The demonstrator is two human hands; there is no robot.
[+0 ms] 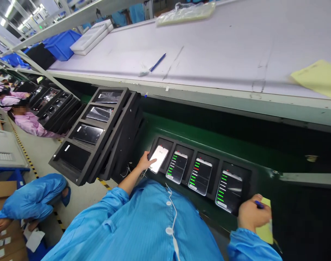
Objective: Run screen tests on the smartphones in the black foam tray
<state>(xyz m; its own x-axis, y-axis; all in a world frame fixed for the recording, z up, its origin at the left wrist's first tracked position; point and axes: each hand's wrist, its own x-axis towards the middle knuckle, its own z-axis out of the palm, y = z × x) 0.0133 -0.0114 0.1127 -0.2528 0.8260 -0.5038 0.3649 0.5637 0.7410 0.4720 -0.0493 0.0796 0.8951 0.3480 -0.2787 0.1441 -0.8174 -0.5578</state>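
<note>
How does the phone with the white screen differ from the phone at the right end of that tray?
The white-screened phone glows almost blank; the right-end phone has a dark screen with green and white lines. The left grip touches the white-screened phone, while the right grip, holding a blue pen, is beside the right-end phone. Both lie face up in the same black tray, with screens lit.

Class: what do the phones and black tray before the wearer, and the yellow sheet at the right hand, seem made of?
Phones: probably glass-fronted, glossy; pale reflections streak them. Tray: perhaps foam or plastic, matte black; thick, dull walls. Yellow sheet: likely paper, matte; thin, straight-edged, no shine.
</note>
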